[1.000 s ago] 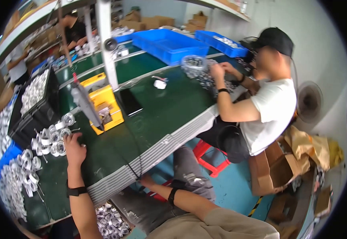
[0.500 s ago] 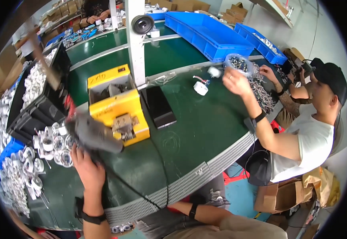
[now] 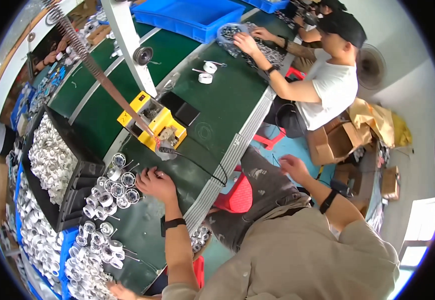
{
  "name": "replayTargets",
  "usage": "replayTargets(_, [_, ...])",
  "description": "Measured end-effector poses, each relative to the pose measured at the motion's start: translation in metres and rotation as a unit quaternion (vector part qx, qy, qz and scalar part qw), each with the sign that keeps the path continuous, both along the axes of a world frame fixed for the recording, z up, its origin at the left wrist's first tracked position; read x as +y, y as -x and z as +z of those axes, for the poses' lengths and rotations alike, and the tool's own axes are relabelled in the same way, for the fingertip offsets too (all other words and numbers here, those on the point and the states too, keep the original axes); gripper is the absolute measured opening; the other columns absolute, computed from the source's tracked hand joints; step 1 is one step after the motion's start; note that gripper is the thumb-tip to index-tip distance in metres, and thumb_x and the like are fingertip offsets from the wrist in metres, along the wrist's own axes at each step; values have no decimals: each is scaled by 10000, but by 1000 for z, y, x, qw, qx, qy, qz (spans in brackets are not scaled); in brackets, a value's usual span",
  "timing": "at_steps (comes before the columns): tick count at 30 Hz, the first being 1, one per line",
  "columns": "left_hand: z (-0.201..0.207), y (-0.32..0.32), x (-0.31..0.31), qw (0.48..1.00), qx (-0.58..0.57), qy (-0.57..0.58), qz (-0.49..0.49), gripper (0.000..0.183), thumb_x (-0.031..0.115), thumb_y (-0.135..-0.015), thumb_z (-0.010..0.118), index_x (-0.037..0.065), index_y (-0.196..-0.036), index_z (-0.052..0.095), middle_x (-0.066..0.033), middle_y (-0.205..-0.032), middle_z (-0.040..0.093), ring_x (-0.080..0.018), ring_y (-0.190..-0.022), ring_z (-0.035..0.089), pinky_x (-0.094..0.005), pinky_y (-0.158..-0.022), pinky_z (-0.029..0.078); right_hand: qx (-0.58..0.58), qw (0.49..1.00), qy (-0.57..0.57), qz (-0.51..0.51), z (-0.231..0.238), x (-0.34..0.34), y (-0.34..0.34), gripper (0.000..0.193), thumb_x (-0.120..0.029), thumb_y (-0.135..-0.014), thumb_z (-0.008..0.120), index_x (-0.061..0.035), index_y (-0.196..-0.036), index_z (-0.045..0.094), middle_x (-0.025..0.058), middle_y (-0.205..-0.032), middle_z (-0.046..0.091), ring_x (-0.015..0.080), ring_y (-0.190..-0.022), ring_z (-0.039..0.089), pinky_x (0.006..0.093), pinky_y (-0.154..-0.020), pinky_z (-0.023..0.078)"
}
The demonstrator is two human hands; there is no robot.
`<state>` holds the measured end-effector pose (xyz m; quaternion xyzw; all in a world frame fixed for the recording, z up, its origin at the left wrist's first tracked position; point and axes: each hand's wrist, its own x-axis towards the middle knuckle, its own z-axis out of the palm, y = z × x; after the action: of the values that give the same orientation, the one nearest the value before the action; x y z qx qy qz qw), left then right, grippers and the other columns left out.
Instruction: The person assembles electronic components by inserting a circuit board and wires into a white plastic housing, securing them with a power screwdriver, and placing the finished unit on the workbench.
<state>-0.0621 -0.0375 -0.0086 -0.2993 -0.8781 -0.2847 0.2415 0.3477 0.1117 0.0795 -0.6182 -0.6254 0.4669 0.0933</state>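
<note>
My left hand (image 3: pixel 157 184) rests on the green tabletop with its fingers spread. Its fingertips are next to a cluster of white ring-shaped housings (image 3: pixel 118 190) with clear, shiny centres. Just beyond the hand, a grey handheld power tool (image 3: pixel 166 151) with a black cord hangs in front of a yellow box (image 3: pixel 170 121) that holds small metal parts. My right hand (image 3: pixel 295 167) is off the table, in the air past my thigh. Its fingers are loosely bent and apart, and nothing shows in them.
A black crate (image 3: pixel 85 192) of white parts stands left, beside blue bins (image 3: pixel 70 250). A long spring (image 3: pixel 85 55) hangs over the table near a white post (image 3: pixel 130 47). A co-worker (image 3: pixel 322 75) sits right, by a red stool (image 3: pixel 272 137). Another person's hand (image 3: pixel 122 291) is lower left.
The view has swung and tilted, bringing my torso in. The grey tool now hangs farther from my left hand. My right hand, hidden before, is now up beside my lap.
</note>
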Motion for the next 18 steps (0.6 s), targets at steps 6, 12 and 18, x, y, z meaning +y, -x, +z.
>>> replayTargets(6, [-2,1,-2,999,-7,-37,-31,136,94,-753,548,138,-857,624,-98,-1081,582,-392,-1140,463,-539,-981,347,-432,893,76,96,-81,-134,-276,257,-317,-842,570,-76,-906,631,135,-858,643,273,-751,618,399,-720,489])
replayTargets(12, [-10,7,-5,997,57,-29,-53,82,153,-756,582,153,-829,620,-89,-1017,610,-360,-998,539,-519,-850,421,-184,907,361,-113,-90,-308,-408,297,-213,-839,610,-84,-1105,577,102,-1048,628,234,-920,586,386,-833,458])
replayTargets(18, [-22,21,-19,994,101,13,-28,54,157,-768,602,164,-815,627,-60,-991,636,-345,-980,565,-494,-805,447,124,878,394,-243,-139,-389,-445,484,-109,-836,651,-92,-1303,523,70,-1237,612,195,-1089,555,374,-946,427])
